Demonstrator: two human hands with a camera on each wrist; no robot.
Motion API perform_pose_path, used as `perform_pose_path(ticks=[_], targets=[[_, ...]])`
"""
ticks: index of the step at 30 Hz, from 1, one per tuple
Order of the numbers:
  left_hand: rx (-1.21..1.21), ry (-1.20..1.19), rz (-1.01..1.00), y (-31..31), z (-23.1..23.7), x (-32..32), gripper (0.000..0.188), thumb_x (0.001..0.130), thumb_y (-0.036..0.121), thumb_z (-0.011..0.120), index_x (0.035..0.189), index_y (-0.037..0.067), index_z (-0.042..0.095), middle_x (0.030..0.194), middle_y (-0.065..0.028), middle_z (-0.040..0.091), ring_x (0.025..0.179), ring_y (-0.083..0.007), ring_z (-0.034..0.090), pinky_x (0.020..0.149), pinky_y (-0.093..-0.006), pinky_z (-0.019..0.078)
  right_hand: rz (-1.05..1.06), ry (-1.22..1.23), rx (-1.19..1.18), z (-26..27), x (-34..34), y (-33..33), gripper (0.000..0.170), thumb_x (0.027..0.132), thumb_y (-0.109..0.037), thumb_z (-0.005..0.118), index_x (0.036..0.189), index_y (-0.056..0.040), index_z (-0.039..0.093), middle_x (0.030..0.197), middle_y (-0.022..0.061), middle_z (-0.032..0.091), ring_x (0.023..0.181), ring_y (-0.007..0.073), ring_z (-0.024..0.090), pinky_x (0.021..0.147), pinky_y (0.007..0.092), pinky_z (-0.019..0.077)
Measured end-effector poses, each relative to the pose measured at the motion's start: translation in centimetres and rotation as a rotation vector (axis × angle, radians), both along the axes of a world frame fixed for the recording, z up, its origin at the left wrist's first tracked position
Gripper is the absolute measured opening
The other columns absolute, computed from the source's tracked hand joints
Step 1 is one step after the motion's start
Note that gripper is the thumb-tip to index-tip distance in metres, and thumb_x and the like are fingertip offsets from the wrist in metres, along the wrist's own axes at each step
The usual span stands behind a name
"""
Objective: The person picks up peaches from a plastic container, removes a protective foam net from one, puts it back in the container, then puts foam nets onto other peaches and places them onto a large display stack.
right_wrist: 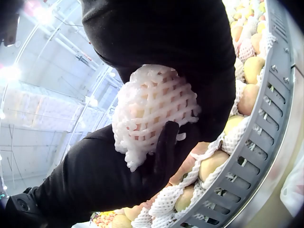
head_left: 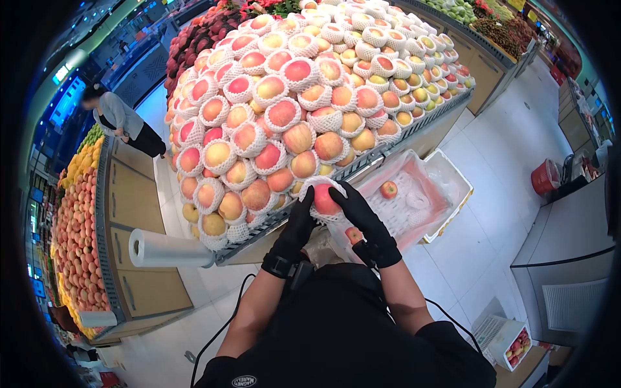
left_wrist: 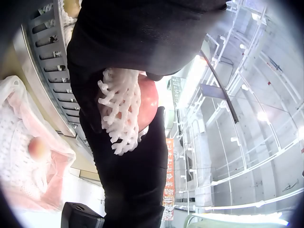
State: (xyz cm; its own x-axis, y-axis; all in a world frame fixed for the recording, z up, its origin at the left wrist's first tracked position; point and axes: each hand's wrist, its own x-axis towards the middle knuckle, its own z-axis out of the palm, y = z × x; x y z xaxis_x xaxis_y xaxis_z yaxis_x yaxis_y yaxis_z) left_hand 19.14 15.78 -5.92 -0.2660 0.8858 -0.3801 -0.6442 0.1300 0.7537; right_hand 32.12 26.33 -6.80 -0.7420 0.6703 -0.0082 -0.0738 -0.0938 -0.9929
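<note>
Since the apple (head_left: pixel 326 200) likely bruises easily, the left grip (head_left: pixel 301 218) and right grip (head_left: pixel 359 212) wisely curl round its netted sides.

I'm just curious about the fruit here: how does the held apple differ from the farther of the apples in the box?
The held apple wears a white foam net; the farther apple is bare. The held apple is gripped between the left hand and right hand, while the farther apple lies untouched in the box. Both look reddish.
</note>
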Motion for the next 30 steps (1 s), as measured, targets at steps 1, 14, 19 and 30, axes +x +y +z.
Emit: perform_pose_path(ticks=[1,14,19,30], targets=[[0.000,0.006,0.012,-0.2,0.1,0.1,0.055,0.095,0.046,0.049,0.137,0.010,0.041,0.126,-0.0060,0.053,0.111,-0.0183,0.056,0.089,-0.0328,0.0495,0.007,-0.012,0.007,-0.2,0.0,-0.1,0.040,0.095,-0.026,0.054,0.126,-0.0002,0.052,0.118,0.0101,0.060,0.110,0.0175,0.054,0.098,0.0314,0.0399],[-0.004,0.080,-0.031,-2.1,2.1,1.4,0.047,0.099,0.036,0.045,0.135,0.006,0.043,0.127,-0.0071,0.054,0.114,-0.0171,0.053,0.098,-0.0318,0.0420,-0.021,-0.045,-0.020,-0.6,0.8,-1.2,0.041,0.096,-0.029,0.053,0.125,-0.0001,0.053,0.117,0.0101,0.060,0.109,0.0172,0.054,0.098,0.0309,0.0393],[0.002,0.065,-0.033,-2.2,1.2,1.1,0.044,0.100,0.034,0.044,0.133,0.005,0.044,0.126,-0.0068,0.054,0.115,-0.0174,0.052,0.099,-0.0325,0.0412,-0.009,-0.044,-0.060,-2.2,0.7,-1.3,0.040,0.096,-0.029,0.053,0.123,0.0004,0.054,0.115,0.0098,0.061,0.106,0.0168,0.055,0.096,0.0311,0.0404],[0.077,0.141,-0.051,-3.5,0.2,0.4,0.044,0.099,0.035,0.046,0.133,0.006,0.045,0.127,-0.0074,0.054,0.114,-0.0185,0.053,0.099,-0.0334,0.0407,0.007,-0.075,-0.075,-1.6,0.4,-2.4,0.042,0.096,-0.032,0.052,0.123,0.0006,0.056,0.114,0.0104,0.062,0.106,0.0165,0.055,0.095,0.0305,0.0410]])
